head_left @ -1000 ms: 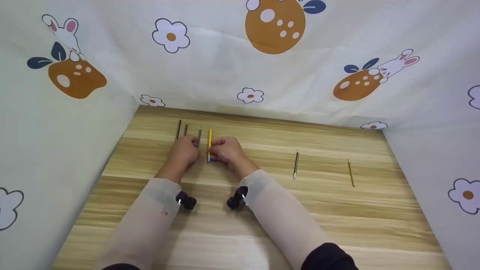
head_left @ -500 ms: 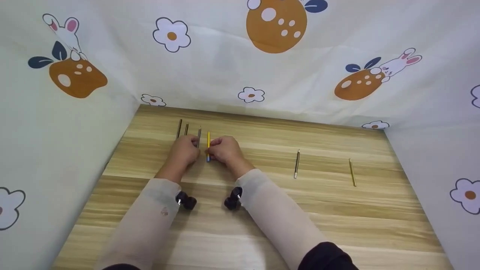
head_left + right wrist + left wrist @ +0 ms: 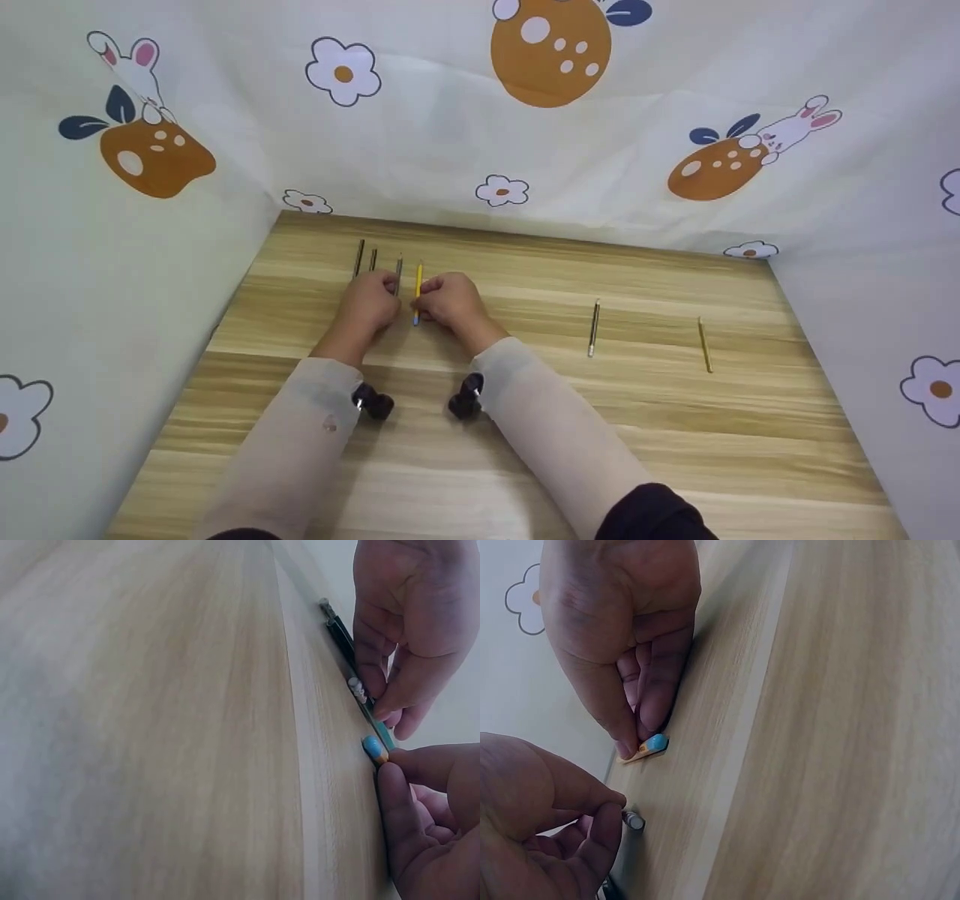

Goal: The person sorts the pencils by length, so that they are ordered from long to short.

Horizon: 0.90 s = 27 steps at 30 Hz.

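Four fingers and thumb of my left hand (image 3: 366,301) are bent, and it pinches a grey pencil (image 3: 398,271) between thumb and fingertips. Just to its right, my right hand (image 3: 453,301) grips a yellow pencil (image 3: 418,283) near its lower end. That pencil's blue eraser end (image 3: 657,742) shows below the fingertips in the left wrist view. Both pencils point away from me, nearly parallel, with a narrow gap between them. Two dark pencils, one (image 3: 359,257) farther left and one (image 3: 373,259) beside it, are partly hidden behind my left hand.
A black pencil with a white end (image 3: 594,328) lies to the right on the wooden table (image 3: 525,390). Farther right is a gold-coloured pencil (image 3: 705,346). Printed cloth walls (image 3: 427,135) rise at the table's back and sides.
The yellow pencil has come slightly toward me and tilted a little, its far tip now lower in view. My right hand has shifted slightly left; the left hand has stayed at the grey pencil.
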{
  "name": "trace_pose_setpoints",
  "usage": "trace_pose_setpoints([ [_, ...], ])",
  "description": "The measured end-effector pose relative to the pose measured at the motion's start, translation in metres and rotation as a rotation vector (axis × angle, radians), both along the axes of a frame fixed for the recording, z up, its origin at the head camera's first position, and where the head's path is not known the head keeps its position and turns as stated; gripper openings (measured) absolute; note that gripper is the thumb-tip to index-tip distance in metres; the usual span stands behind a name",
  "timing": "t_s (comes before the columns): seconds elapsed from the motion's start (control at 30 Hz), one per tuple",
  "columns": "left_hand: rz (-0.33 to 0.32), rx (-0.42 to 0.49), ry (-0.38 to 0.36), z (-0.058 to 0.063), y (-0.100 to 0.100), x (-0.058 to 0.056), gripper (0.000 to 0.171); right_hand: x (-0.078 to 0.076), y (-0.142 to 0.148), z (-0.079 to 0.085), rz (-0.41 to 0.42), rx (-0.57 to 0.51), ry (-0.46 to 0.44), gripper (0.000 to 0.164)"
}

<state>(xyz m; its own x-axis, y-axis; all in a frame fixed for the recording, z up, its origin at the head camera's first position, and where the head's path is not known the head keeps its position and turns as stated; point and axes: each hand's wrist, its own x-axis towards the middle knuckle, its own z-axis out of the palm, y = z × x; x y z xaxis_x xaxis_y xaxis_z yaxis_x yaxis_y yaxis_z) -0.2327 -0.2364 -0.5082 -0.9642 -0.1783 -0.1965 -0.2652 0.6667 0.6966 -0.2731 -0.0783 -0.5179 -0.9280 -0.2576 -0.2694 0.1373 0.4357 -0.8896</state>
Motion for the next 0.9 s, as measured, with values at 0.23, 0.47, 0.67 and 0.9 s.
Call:
trace_pose_setpoints([
  [0.23,0.021,0.042,0.000,0.002,0.000,0.000,0.060,-0.002,0.002,-0.004,0.012,0.002,0.019,0.023],
  [0.47,0.033,0.091,0.003,0.004,0.003,0.000,0.060,-0.001,0.007,-0.006,0.000,-0.084,-0.005,0.022],
  [0.67,0.048,0.142,0.025,0.005,0.013,0.003,0.061,0.003,0.021,-0.004,0.015,-0.155,-0.032,0.027],
  [0.9,0.059,0.123,0.113,0.007,0.031,0.011,0.053,0.008,0.049,0.002,0.043,-0.204,-0.058,0.033],
])
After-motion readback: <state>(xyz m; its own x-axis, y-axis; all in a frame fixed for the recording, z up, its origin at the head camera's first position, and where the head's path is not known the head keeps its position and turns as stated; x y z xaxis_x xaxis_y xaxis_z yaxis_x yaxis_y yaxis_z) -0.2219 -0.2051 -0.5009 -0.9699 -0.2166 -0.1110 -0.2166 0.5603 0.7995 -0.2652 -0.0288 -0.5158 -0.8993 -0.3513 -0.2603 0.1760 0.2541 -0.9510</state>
